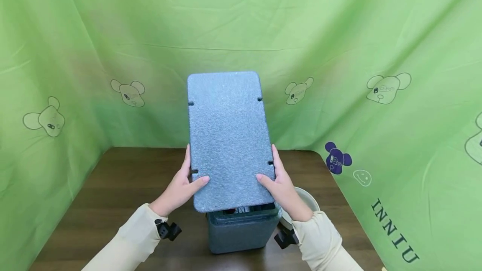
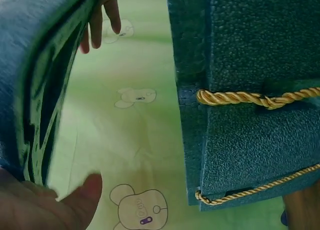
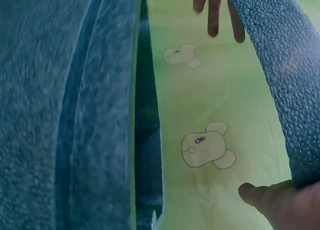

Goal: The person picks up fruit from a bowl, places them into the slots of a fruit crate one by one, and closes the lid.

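Observation:
A flat blue-grey foam lid (image 1: 229,137) with small notches along its sides is raised over a dark foam box (image 1: 241,231). My left hand (image 1: 180,189) grips the lid's left edge, thumb on top and fingers along the side. On the opposite edge my right hand (image 1: 283,189) holds it the same way. Part of the box's opening shows below the lid's near edge, with something pale inside; the rest is hidden. Twisted gold cord (image 2: 260,99) runs along the box in the left wrist view. The right wrist view has the lid (image 3: 285,75) at its right.
A pale round container (image 1: 309,200) stands on the brown wooden table (image 1: 124,204) right beside the box, partly hidden by my right hand and forearm. Green printed cloth (image 1: 226,20) hangs behind the table and along both sides.

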A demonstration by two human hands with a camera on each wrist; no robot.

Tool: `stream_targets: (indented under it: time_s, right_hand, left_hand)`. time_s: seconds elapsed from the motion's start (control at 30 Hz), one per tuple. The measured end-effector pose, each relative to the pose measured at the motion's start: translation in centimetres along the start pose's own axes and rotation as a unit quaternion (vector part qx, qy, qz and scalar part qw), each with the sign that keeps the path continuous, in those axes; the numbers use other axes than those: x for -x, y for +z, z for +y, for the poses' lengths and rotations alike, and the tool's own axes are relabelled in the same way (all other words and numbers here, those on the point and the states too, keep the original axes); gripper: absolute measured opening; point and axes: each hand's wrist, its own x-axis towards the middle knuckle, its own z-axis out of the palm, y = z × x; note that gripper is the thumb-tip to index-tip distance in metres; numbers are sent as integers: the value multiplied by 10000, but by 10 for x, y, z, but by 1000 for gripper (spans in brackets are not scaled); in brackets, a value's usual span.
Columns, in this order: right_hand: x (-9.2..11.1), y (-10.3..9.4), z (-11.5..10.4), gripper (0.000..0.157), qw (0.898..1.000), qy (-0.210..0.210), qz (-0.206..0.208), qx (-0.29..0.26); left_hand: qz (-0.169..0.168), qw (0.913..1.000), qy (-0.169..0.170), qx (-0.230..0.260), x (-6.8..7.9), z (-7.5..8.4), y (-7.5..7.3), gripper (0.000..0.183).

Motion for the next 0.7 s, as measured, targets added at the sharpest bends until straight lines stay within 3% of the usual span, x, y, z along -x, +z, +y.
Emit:
stream_targets:
  time_s: [0.2, 0.27, 0.5, 0.7]
  right_hand:
    - [3, -8, -3, 81, 9995, 214, 63, -211]
    - [4, -9, -3, 81, 9995, 229, 90, -208]
    - [7, -9, 1, 80, 9989, 409, 178, -107]
    - [10, -9, 8, 79, 9963, 782, 347, 37]
  left_hand:
    - [222, 9952, 209, -928, -1, -8, 8, 101]
    - [207, 9947, 278, -971, -1, -13, 11, 102]
    - [257, 9969, 361, -650, -2, -32, 21, 99]
    - [257, 9991, 152, -298, -4, -37, 29, 94]
